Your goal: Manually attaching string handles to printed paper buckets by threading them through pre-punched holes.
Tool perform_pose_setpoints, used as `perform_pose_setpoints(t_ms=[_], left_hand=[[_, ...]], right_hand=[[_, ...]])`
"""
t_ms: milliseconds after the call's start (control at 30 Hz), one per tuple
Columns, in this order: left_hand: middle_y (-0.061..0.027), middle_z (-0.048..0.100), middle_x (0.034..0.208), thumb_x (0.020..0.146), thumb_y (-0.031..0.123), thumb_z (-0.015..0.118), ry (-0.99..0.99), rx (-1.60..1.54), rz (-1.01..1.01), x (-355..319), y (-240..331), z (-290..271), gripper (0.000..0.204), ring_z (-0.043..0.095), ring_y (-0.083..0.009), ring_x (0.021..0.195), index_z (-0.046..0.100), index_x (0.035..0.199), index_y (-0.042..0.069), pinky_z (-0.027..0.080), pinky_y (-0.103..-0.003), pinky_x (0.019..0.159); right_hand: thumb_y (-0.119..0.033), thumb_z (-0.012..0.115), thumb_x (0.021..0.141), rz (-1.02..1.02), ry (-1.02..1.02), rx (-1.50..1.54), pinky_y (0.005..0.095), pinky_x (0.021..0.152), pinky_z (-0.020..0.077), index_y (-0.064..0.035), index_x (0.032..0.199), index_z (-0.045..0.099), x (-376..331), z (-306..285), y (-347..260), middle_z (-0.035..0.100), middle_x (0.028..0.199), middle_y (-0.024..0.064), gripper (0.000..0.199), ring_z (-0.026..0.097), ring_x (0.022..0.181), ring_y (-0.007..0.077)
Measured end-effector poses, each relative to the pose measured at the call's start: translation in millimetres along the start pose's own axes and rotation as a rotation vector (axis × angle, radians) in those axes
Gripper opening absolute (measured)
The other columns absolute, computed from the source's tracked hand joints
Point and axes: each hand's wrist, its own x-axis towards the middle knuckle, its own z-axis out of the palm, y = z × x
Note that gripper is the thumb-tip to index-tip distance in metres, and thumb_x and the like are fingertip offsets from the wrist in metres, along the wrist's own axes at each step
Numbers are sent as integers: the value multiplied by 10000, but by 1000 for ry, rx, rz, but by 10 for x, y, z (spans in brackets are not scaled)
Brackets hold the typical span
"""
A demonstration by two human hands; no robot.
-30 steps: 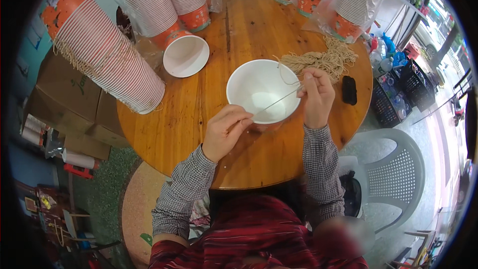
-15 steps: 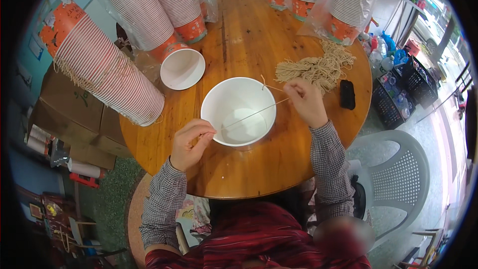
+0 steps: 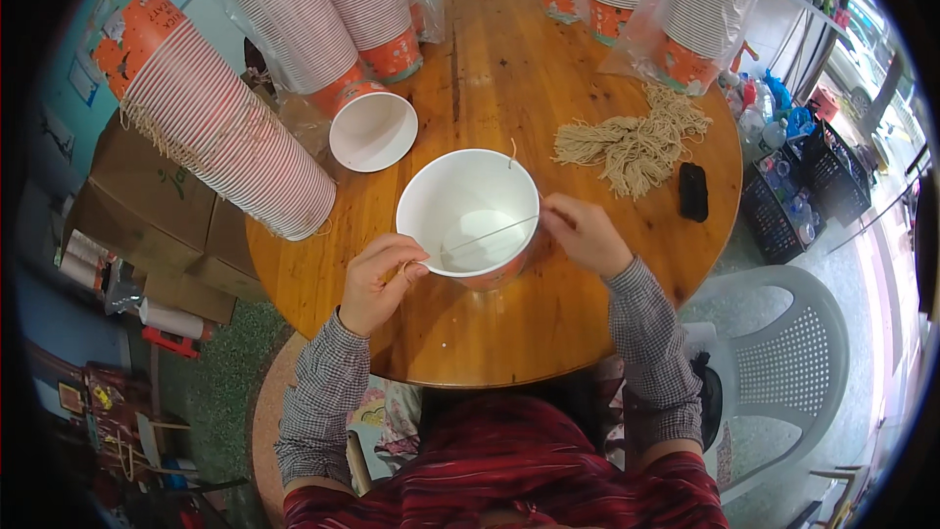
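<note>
We have a white paper bowl [image 3: 470,216] sitting near the middle of the round wooden counter [image 3: 509,333]. Our left hand [image 3: 377,279] is pinched on one end of a thin string [image 3: 487,231] at the bowl's near-left rim, and our right hand [image 3: 585,233] grips the other end at the right rim, so the string runs taut across the mouth. We judge this as fitting a string handle; whether either end is already through a hole, we cannot tell. The next move likely calls for a fine fingertip knot. A bundle of cut strings [image 3: 636,142] lies just beyond.
</note>
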Motion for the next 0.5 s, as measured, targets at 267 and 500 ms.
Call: perform_pose_setpoints(t_ms=[267,500], left_hand=[[-96,641,923,804,29,703,12,2,-28,15,22,15,130,618,-220,855,671,928,7,499,-298,739],[-97,644,913,808,11,691,94,-5,-22,-23,17,76,132,622,-228,850,680,940,15,501,-297,726]], right_hand=[[-50,554,841,-272,175,-481,380,750,540,-67,1112,598,-505,323,-66,532,1321,136,275,627,980,305],[4,573,799,-311,-41,-347,384,815,537,-35,1037,642,-818,621,-207,628,1145,159,251,636,964,318]])
